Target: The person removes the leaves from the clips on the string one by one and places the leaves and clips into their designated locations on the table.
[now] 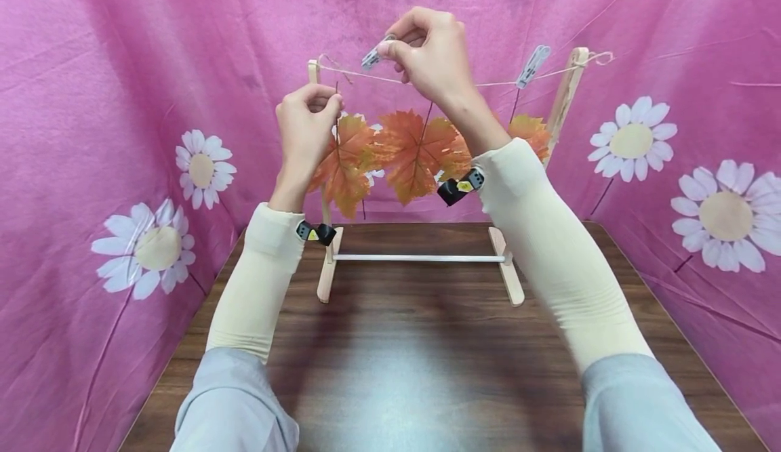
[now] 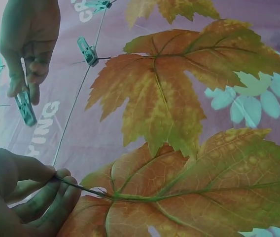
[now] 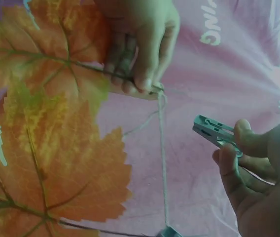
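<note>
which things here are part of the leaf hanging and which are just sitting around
In use: left hand pinching a leaf by its stem; right hand holding a clothespin; string; wooden rack.

Just there: hung leaves, far clothespin, table, pink flowered cloth.

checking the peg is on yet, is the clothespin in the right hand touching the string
Apart. The right wrist view shows the clothespin, held by the right hand, with pink cloth showing between its tip and the string.
</note>
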A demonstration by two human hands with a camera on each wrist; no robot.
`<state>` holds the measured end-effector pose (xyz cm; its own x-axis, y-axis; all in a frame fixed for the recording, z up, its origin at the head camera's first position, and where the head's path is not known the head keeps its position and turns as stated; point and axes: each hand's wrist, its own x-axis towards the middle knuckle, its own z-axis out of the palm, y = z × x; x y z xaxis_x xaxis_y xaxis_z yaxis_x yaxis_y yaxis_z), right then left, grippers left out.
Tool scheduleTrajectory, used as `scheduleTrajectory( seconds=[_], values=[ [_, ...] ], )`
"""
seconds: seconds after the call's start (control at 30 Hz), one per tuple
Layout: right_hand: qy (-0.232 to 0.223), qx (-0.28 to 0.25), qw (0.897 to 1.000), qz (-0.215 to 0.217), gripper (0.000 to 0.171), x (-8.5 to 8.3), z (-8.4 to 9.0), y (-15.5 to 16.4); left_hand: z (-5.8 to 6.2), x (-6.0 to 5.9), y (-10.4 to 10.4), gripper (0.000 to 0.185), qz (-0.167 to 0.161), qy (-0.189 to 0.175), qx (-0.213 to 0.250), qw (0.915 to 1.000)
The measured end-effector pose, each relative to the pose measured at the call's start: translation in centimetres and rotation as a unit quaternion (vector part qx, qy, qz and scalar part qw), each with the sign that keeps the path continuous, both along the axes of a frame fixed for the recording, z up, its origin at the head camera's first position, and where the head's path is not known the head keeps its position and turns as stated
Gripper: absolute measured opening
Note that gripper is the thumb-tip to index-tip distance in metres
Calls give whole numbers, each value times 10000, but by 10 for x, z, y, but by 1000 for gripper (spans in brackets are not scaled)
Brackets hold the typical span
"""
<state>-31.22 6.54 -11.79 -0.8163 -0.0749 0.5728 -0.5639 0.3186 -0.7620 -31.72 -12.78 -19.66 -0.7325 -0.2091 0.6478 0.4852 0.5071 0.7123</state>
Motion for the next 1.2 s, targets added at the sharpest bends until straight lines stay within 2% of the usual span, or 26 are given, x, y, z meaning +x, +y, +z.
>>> scheduleTrajectory(
  seconds=[0.2,0.37,0.67,0.87,1.03,1.2],
  values=[
    [-177,-83,9996,197,23,12,1,16,-3,10,-9,15,71,3,26,10000],
    [-73,14,9998,180,28,16,-4,30,-7,19,-15,14,92,21,0,10000],
    [-142,240,9995,123,40,25,-15,47,-14,34,-20,15,-29,37,-43,10000],
    [-133,144,9997,172,37,37,-25,57,-19,42,-19,15,-329,75,135,9993],
    [-71,180,9997,113,33,55,-31,65,-24,49,-17,16,-627,-72,359,9974],
    [-45,426,9991,-46,33,66,-43,76,-28,63,-14,16,-780,-210,413,9959]
  ],
)
